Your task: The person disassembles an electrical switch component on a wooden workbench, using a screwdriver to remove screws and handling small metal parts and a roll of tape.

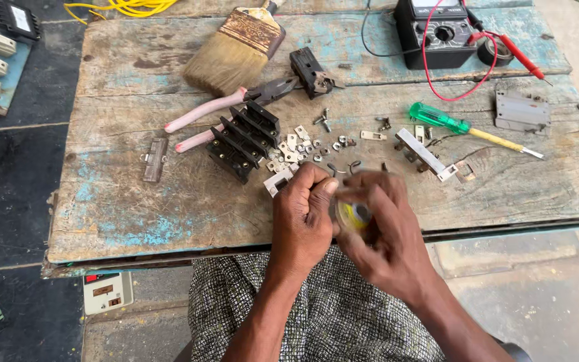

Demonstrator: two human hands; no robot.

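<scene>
Both hands close on a small yellow roll (354,216) at the wooden board's (169,214) near edge: left hand (303,218) beside it, right hand (387,234) curled over. Loose nuts (303,149) lie just beyond.

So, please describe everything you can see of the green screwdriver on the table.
The green screwdriver lies flat on the worn wooden table, right of the small metal parts. Its handle looks like clear green plastic; a yellow section covers the shaft, ending in a bare metal tip that points right and slightly toward the person. Neither hand touches it. The red test lead curves just above the handle; whether they touch cannot be told.
</scene>
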